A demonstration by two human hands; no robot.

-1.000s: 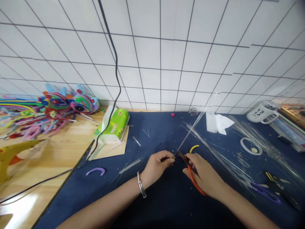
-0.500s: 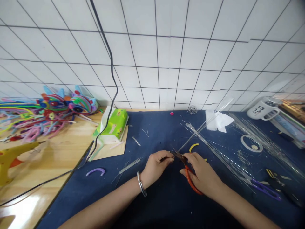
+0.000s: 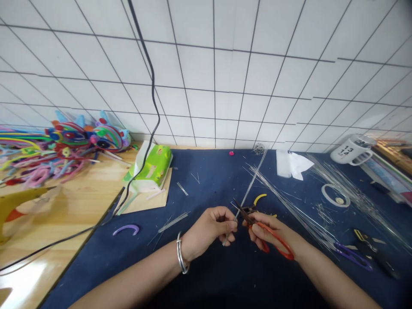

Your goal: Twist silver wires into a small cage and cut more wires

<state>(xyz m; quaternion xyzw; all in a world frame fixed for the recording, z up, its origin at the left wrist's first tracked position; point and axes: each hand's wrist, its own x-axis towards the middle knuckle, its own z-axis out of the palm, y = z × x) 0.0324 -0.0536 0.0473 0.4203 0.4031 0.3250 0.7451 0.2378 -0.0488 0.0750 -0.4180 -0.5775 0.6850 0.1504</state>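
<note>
My left hand (image 3: 219, 225), a silver bracelet on its wrist, pinches a thin bundle of wires (image 3: 252, 182) near its lower end. The bundle slants up and away to the right, toward the wall. My right hand (image 3: 268, 234) holds red-handled scissors (image 3: 273, 238), fingers partly round the handles. Their dark blades point up and left, parted near the bundle just above my left fingertips; whether they touch it I cannot tell. Behind the scissors lies a yellow-handled tool (image 3: 259, 199), partly hidden.
Loose wires (image 3: 286, 201) and purple-handled scissors (image 3: 352, 255) lie to the right, with a tape ring (image 3: 335, 195) and a white mug (image 3: 350, 149). Leftward are a green tissue pack (image 3: 156, 165), a purple curved piece (image 3: 126, 229), a yellow glue gun (image 3: 19, 206) and a hanging black cable (image 3: 151, 77).
My left hand now grips the wire bundle, which stands steeper than before. My right hand has turned the scissors, and their handles now point down and right. The view has shifted slightly.
</note>
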